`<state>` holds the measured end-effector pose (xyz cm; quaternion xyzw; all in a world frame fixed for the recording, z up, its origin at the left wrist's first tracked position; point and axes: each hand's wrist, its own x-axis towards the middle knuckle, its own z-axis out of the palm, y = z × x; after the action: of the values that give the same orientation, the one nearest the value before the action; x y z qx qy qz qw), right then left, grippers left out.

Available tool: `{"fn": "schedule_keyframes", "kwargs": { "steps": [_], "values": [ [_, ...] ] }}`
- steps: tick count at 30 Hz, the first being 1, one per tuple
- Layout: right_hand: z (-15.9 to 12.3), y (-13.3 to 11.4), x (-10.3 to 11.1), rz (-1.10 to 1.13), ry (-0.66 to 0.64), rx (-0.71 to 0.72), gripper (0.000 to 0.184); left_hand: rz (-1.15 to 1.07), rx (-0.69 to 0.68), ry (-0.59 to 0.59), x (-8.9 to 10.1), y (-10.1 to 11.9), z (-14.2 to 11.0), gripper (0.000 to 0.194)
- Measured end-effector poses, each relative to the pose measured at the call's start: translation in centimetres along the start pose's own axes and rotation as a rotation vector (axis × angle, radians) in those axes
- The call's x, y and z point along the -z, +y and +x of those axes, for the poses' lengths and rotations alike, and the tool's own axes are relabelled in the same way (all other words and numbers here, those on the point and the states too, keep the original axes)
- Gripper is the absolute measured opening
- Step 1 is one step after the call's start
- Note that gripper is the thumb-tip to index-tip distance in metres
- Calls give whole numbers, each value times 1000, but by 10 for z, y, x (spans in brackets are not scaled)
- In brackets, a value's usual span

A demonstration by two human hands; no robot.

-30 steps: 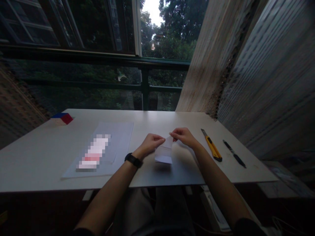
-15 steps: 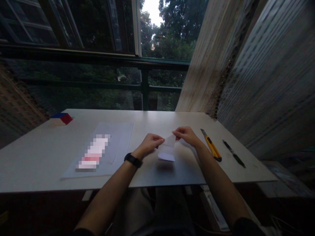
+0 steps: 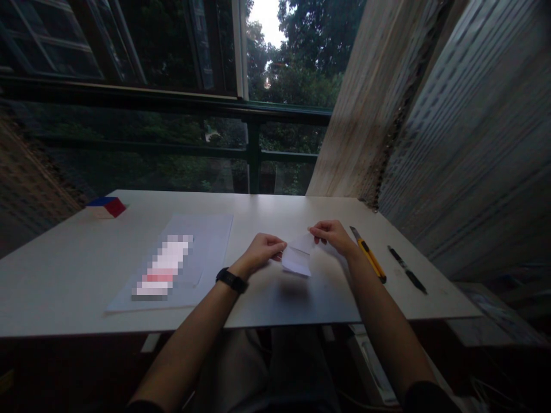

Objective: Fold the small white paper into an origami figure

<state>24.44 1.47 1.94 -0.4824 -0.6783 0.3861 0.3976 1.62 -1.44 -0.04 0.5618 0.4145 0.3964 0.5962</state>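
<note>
A wide window (image 3: 240, 51) fills the far side of the dim room, its pale upright frame standing above a dark green railing (image 3: 172, 103) of smooth bars, with leafy trees (image 3: 310, 69) beyond the glass. At the right hangs a long, thin curtain (image 3: 344, 115), finely striped and falling in soft pleats. The tabletop (image 3: 77, 287) below is a flat, smooth white board with straight edges and a faint sheen toward the window. On its left half lies a large, flat sheet (image 3: 217, 244) of white paper, bearing a pixelated strip (image 3: 166, 264) with a reddish band. The left grip (image 3: 262, 250) pinches the near-left edge of a small folded paper (image 3: 296, 264), and the right grip (image 3: 329, 234) pinches its far-right corner between thumb and fingers. This white, creased piece is raised in front of the person, its lower flap bent, a soft shadow beneath it on the board. To the right lie a slim yellow-and-black knife (image 3: 369, 256), blade out, and a narrow dark pen (image 3: 407, 270). A box-shaped block (image 3: 105, 207), blue, red and whitish, sits at the far left corner, and a black watch (image 3: 232, 280) circles the left wrist.
</note>
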Motion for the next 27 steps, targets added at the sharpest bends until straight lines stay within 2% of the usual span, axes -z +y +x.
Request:
{"fn": "schedule_keyframes", "kwargs": {
  "steps": [5,8,10,12,15,17,22,24,27],
  "values": [
    [-1,2,5,80,79,-24,33,-14,-14,79,6,2,2,20],
    [-1,2,2,99,86,-60,34,68,-166,128,8,1,3,27],
    [-1,2,-5,111,66,-74,35,219,-270,102,6,-2,2,41],
    [0,1,-15,148,34,-70,36,349,-309,26,3,-6,1,55],
    [0,1,-30,195,-12,-73,38,468,-385,-6,1,-15,0,73],
    [0,1,-37,234,-12,-88,38,544,-421,-14,1,-18,0,69],
    [2,5,-45,337,54,-92,44,645,-472,-10,1,-13,-3,41],
    [3,6,-46,399,39,-106,45,638,-470,2,-1,-8,-5,37],
    [3,6,-49,503,-21,-167,49,609,-438,82,-2,-3,-7,35]
  ]
}}
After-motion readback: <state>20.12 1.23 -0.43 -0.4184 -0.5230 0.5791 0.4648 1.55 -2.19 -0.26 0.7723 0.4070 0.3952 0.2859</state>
